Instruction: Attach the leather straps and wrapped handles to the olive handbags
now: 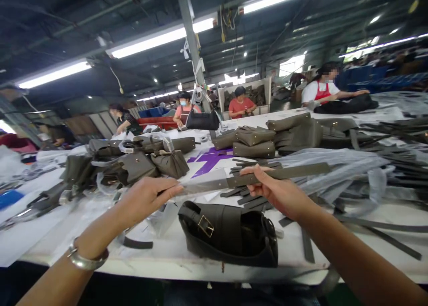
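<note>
My right hand (276, 190) is closed round a dark olive bag strap (301, 170), pinching it between thumb and fingers. A clear plastic sleeve (203, 184) covers the strap's left end. That sleeve's far end is pinched between the thumb and fingers of my left hand (152, 194), so strap and sleeve stretch level between my hands. Below them a dark olive handbag (227, 234) with a gold buckle (205, 226) lies at the table's front edge, its mouth gaping. To its left rests a short dark strip (137, 243).
Olive bags lie piled at the left (137, 165) and back (254, 141). Many loose straps (384, 141) and clear plastic wrap (347, 159) cover the right of the white table (133, 263). Purple strips (210, 161) lie mid-table. Several co-workers (241, 104) are across it.
</note>
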{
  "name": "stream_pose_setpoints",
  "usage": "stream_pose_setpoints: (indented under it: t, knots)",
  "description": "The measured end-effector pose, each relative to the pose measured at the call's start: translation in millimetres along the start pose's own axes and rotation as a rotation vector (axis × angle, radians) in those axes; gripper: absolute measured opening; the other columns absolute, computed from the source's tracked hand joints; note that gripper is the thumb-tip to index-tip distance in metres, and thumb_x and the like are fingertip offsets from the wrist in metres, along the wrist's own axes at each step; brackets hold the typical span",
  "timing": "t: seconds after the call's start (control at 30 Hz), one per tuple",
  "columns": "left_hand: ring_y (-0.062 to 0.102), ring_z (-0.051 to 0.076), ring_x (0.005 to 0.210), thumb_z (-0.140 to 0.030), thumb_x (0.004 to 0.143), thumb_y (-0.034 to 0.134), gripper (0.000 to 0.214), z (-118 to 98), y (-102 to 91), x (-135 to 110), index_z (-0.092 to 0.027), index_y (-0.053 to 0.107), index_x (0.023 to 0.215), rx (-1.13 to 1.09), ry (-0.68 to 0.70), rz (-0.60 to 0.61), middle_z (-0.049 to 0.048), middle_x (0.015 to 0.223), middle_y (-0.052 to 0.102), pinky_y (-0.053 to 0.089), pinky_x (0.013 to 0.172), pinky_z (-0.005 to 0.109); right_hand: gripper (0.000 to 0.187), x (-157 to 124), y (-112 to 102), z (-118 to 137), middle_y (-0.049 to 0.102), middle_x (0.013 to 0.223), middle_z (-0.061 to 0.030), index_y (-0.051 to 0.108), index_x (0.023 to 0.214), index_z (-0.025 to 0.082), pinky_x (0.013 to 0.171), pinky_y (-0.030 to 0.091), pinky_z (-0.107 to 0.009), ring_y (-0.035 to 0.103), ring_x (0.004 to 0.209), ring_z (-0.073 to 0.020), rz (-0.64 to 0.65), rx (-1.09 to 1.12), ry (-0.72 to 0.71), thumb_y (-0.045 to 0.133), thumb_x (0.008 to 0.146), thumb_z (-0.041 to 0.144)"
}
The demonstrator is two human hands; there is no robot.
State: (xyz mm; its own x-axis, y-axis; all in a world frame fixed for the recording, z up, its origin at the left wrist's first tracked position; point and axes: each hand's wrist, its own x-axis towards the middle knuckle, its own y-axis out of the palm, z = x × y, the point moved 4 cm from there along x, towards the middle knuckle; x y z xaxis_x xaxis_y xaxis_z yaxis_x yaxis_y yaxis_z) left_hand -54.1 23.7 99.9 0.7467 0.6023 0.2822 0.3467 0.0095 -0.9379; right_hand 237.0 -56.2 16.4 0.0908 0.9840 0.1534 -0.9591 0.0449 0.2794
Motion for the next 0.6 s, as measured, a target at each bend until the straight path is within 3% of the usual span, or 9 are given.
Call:
stream_pose_setpoints:
  t: [0.07,0.17,0.27,0.33,0.4,0.5,0.6]
  knots:
    - [0.054,0.012,0.058,-0.046,0.099,0.040,0.046,14,20.6,-3,-0.017,0.063,0.072,0.033,0.000,0.096,-0.0025,0.062,0.057,0.037,0.057,0.020,0.034,1,-4,-16,0.070,0.076,-0.0006,0.076,0.098,0.020,0.067,0.058,-0.018,0.065,0.069,-0.0097,-0.048,0.171,0.067,0.073,0.081,0.049]
    - [0.054,0.013,0.060,-0.049,0.100,0.036,0.051,30,41.3,-1,-0.016,0.062,0.070,0.023,-0.026,0.137,-0.0017,0.063,0.058,0.037,0.059,0.022,0.024,3,-13,-28,0.073,0.079,-0.0020,0.075,0.086,0.017,0.072,0.060,-0.018,0.069,0.073,-0.0107,-0.143,0.297,0.118,0.082,0.075,0.036]
    - [0.063,0.019,0.079,-0.052,0.098,0.037,0.047,35,53.9,10,-0.018,0.070,0.094,-0.038,-0.059,0.153,0.0027,0.087,0.072,0.044,0.073,0.025,0.019,4,-18,-32,0.075,0.080,-0.0034,0.075,0.084,0.015,0.072,0.061,-0.018,0.071,0.074,-0.0119,-0.189,0.331,0.113,0.084,0.073,0.029]
    - [0.065,0.023,0.097,-0.053,0.098,0.038,0.047,26,59.6,21,-0.021,0.068,0.115,-0.104,-0.063,0.168,0.0056,0.111,0.072,0.045,0.086,0.029,0.020,3,-16,-33,0.076,0.082,-0.0044,0.076,0.090,0.015,0.073,0.061,-0.018,0.072,0.075,-0.0126,-0.194,0.330,0.111,0.082,0.075,0.027]
    - [0.064,0.024,0.103,-0.053,0.097,0.039,0.048,7,64.3,34,-0.022,0.065,0.122,-0.155,-0.042,0.189,0.0067,0.118,0.070,0.044,0.090,0.030,0.019,2,-10,-33,0.076,0.083,-0.0058,0.076,0.094,0.014,0.074,0.061,-0.019,0.073,0.075,-0.0130,-0.192,0.324,0.118,0.079,0.078,0.025]
    - [0.064,0.020,0.087,-0.052,0.097,0.041,0.045,-28,71.3,50,-0.020,0.068,0.113,-0.180,0.013,0.221,0.0048,0.099,0.073,0.044,0.077,0.027,0.018,-1,2,-36,0.077,0.086,-0.0075,0.076,0.095,0.014,0.073,0.061,-0.020,0.073,0.074,-0.0142,-0.162,0.307,0.130,0.076,0.081,0.025]
    - [0.057,0.016,0.069,-0.051,0.097,0.041,0.043,-49,77.7,59,-0.018,0.069,0.094,-0.189,0.046,0.247,0.0008,0.075,0.067,0.038,0.065,0.025,0.022,-6,7,-37,0.076,0.088,-0.0083,0.075,0.101,0.014,0.076,0.061,-0.022,0.074,0.077,-0.0154,-0.114,0.301,0.140,0.074,0.083,0.027]
